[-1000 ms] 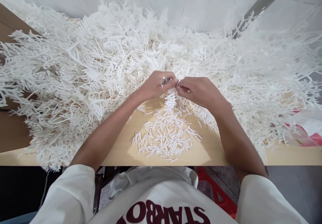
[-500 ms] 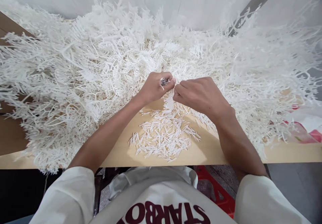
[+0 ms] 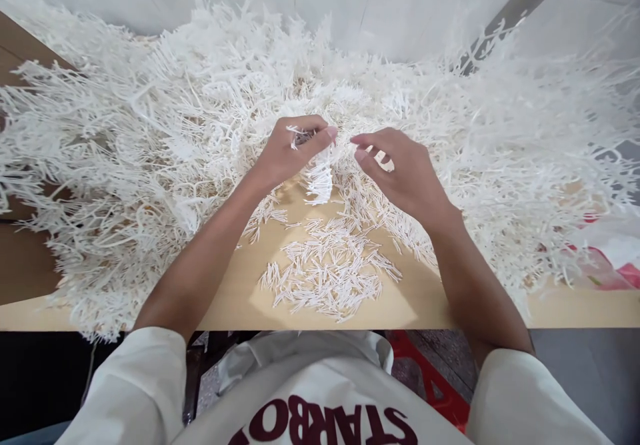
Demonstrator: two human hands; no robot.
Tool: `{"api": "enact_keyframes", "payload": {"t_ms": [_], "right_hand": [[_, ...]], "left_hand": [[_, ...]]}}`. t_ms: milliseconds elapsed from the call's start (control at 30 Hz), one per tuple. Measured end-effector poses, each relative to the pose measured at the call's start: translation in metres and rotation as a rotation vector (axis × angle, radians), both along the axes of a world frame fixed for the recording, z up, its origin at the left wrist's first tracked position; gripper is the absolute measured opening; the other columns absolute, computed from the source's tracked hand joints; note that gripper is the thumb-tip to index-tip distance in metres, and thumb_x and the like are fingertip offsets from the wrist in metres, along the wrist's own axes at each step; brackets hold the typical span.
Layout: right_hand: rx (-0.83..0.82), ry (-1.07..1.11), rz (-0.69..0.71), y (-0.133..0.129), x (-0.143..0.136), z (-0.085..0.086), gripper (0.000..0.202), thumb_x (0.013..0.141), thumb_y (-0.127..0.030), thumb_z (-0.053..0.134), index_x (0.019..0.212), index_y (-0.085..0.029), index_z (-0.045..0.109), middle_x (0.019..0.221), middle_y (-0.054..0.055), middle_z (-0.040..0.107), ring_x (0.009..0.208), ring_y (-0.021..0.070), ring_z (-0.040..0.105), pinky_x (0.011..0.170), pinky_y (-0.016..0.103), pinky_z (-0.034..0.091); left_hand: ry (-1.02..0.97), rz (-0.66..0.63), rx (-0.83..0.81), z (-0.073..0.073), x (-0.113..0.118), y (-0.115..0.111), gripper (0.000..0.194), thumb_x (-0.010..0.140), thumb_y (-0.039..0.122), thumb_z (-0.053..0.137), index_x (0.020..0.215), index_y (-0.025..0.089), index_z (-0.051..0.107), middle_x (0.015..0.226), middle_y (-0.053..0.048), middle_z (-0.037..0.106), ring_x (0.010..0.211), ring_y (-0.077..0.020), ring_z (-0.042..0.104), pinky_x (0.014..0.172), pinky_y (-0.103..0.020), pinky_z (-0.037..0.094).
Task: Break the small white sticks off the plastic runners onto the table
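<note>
My left hand point(image 3: 300, 146) is closed round a white branched plastic piece point(image 3: 320, 180), whose comb-like prongs hang below the fingers. Some greyish bits show inside its curled fingers. To the right, my right hand point(image 3: 400, 165) has its thumb and fingers apart, with nothing visible between them. Below both hands, small white sticks point(image 3: 330, 268) lie loose on the wooden table point(image 3: 400, 308). A large heap of white branched pieces point(image 3: 225, 92) spreads behind and to both sides of the hands.
A pale tiled wall point(image 3: 400, 5) rises behind the heap. Brown cardboard point(image 3: 23, 265) stands at the left. A clear and pink plastic bag point(image 3: 600, 268) lies at the right. Under the table edge is a red stool point(image 3: 430, 378).
My hands have moved apart and slightly upward. The fingers of my right hand have opened. More of the piece hanging from my left hand shows.
</note>
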State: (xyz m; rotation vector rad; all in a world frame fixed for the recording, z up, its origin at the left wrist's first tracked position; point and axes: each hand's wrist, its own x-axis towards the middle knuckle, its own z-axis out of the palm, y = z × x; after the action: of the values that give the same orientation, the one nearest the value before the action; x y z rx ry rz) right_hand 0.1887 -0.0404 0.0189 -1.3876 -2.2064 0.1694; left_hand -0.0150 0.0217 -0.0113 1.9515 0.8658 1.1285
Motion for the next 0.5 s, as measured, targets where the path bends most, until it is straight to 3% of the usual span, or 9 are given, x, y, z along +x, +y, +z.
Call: {"api": "enact_keyframes", "payload": {"t_ms": [133, 233, 367, 500], "right_hand": [[-0.137, 0.013, 0.11, 0.003, -0.003, -0.007, 0.034, 0.095, -0.049, 0.041, 0.094, -0.023, 0.063, 0.088, 0.001, 0.067, 0.078, 0.0128, 0.059, 0.07, 0.026, 0.041], [-0.156, -0.067, 0.115, 0.001, -0.005, -0.004, 0.035, 0.096, -0.045, 0.038, 0.078, -0.02, 0.057, 0.069, -0.003, 0.058, 0.059, 0.0086, 0.045, 0.059, 0.024, 0.032], [-0.083, -0.171, 0.116, 0.0, -0.004, -0.004, 0.033, 0.095, -0.032, 0.039, 0.067, -0.019, 0.049, 0.062, -0.003, 0.048, 0.055, 0.0081, 0.035, 0.056, 0.025, 0.026], [0.092, -0.338, 0.079, -0.002, -0.004, -0.008, 0.028, 0.088, -0.019, 0.04, 0.061, -0.019, 0.047, 0.056, -0.003, 0.045, 0.055, 0.0092, 0.031, 0.055, 0.026, 0.023]], "left_hand": [[0.04, -0.102, 0.007, 0.004, 0.009, -0.012, 0.042, 0.086, 0.056, 0.051, 0.073, 0.018, 0.063, 0.069, 0.0, 0.061, 0.065, -0.0089, 0.053, 0.063, -0.025, 0.044], [0.067, -0.174, -0.003, 0.005, 0.009, -0.015, 0.041, 0.088, 0.053, 0.05, 0.074, 0.017, 0.063, 0.072, 0.0, 0.063, 0.067, -0.0086, 0.053, 0.066, -0.024, 0.044], [0.104, -0.213, 0.009, 0.004, 0.012, -0.016, 0.041, 0.09, 0.052, 0.048, 0.075, 0.017, 0.063, 0.07, 0.0, 0.062, 0.065, -0.0081, 0.051, 0.064, -0.023, 0.042], [0.131, -0.175, 0.093, -0.005, 0.021, -0.019, 0.045, 0.09, 0.054, 0.044, 0.072, 0.016, 0.061, 0.065, 0.001, 0.058, 0.06, -0.0076, 0.047, 0.061, -0.024, 0.039]]}}
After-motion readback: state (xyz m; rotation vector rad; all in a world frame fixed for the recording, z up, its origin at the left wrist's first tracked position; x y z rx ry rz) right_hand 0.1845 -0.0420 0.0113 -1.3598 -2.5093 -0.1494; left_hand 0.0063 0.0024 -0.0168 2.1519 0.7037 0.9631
